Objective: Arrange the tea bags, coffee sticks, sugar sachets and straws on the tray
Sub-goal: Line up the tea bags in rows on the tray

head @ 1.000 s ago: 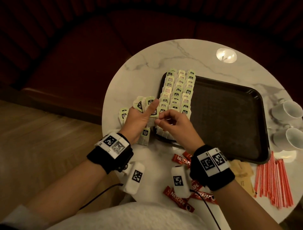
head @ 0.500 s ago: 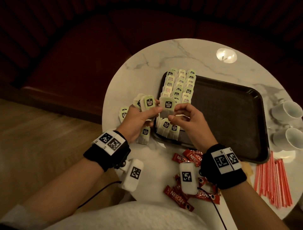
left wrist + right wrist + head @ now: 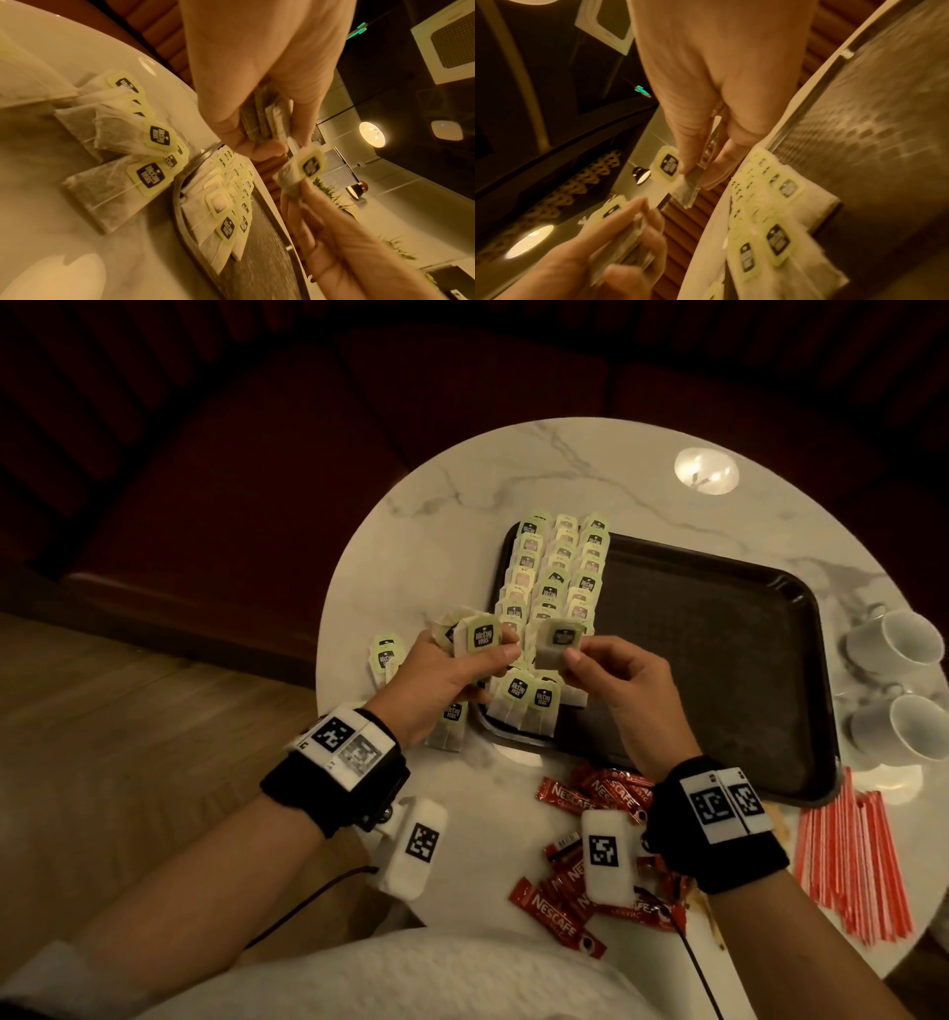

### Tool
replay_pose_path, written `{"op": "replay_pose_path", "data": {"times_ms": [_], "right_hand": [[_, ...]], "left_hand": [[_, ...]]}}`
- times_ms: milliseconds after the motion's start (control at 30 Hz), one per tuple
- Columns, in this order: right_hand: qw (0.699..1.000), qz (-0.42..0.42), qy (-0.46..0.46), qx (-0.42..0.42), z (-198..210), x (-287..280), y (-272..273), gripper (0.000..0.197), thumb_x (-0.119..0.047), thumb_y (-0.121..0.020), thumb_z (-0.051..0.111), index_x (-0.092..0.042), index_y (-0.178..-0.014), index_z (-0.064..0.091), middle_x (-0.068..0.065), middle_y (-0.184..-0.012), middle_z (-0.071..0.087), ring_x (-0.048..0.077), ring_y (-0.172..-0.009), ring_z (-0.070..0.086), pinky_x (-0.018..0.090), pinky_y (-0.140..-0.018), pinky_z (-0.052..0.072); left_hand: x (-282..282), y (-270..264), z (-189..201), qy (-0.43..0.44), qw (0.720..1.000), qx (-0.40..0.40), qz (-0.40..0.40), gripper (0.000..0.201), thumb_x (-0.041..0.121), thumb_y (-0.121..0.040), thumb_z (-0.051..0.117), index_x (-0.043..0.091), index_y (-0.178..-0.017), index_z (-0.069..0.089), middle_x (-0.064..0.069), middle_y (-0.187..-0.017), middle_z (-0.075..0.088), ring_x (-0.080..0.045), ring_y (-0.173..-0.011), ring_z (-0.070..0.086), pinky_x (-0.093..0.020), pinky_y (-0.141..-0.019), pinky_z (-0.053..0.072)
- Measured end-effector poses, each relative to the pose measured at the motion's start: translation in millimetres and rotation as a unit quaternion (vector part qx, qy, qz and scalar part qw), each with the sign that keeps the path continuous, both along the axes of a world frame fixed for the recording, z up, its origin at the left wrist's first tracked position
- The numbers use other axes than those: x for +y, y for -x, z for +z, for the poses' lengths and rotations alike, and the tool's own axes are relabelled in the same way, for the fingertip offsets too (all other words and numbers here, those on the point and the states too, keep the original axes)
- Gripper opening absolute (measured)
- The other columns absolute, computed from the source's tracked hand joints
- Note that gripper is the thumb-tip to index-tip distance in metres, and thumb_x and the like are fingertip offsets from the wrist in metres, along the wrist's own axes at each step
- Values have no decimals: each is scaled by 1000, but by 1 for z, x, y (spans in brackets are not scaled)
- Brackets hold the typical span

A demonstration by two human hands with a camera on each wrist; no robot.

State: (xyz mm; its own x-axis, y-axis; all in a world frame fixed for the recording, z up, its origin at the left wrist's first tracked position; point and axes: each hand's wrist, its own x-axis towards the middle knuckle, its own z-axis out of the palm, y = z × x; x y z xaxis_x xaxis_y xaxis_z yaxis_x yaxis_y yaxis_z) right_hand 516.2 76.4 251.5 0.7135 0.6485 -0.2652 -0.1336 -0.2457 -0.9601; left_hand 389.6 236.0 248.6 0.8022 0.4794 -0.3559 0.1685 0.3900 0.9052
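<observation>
Tea bags: a few loose ones (image 3: 384,652) lie on the desk (image 3: 441,505) at far left. My left hand (image 3: 436,675) has its grip closed on a small stack (image 3: 475,636), top tag reading "McCoy teas". Since half a second ago my right hand (image 3: 611,670) has drawn one bag (image 3: 557,642) clear of that stack, pinched between thumb and fingertips; it now hangs over the near end of the rows (image 3: 560,572) on the tray (image 3: 719,660). I take this as the next bag going into the rows. Tea fills only the tray's left edge. "NESCAFE" sticks (image 3: 560,909) and red straws (image 3: 852,860) are on the desk, not yet placed. Sugar: cannot make it out.
</observation>
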Motion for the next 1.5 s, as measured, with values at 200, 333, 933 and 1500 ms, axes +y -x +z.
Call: {"op": "replay_pose_path", "data": {"times_ms": [200, 333, 933, 1500], "right_hand": [[990, -63, 124, 39, -31, -29, -20, 14, -24, -91, 67, -20, -104, 72, -1, -102, 74, 17, -92, 70, 29, -78, 55], [982, -43, 178, 39, -41, -37, -20, 12, -23, -90, 69, -19, -101, 72, 0, -100, 74, 15, -92, 69, 27, -79, 54], [957, 70, 231, -162, -35, -11, -2, 7, -27, -88, 71, -24, -95, 71, -5, -87, 66, 3, -79, 60, 13, -66, 44], [949, 142, 238, -152, -38, 13, 19, 24, -22, -90, 71, -16, -113, 74, -4, -100, 69, 6, -93, 60, 17, -84, 44]], "left_hand": [[-1, 4, -9, 80, 996, 39, 2, 20, 18, -87, 68, 11, -105, 66, -8, -97, 66, -13, -81, 64, -21, -54, 53], [2, 6, -16, 64, 996, 62, 22, 15, 16, -88, 68, 12, -102, 67, -3, -87, 68, -11, -75, 65, -21, -55, 53], [1, 4, -44, -135, 969, 206, -16, 8, 10, -84, 73, 9, -91, 70, -3, -76, 69, -13, -65, 63, -18, -48, 51], [1, 9, -56, -185, 945, 257, -85, 28, 18, -77, 77, 0, -97, 67, -20, -83, 72, -30, -69, 69, -40, -64, 57]]}}
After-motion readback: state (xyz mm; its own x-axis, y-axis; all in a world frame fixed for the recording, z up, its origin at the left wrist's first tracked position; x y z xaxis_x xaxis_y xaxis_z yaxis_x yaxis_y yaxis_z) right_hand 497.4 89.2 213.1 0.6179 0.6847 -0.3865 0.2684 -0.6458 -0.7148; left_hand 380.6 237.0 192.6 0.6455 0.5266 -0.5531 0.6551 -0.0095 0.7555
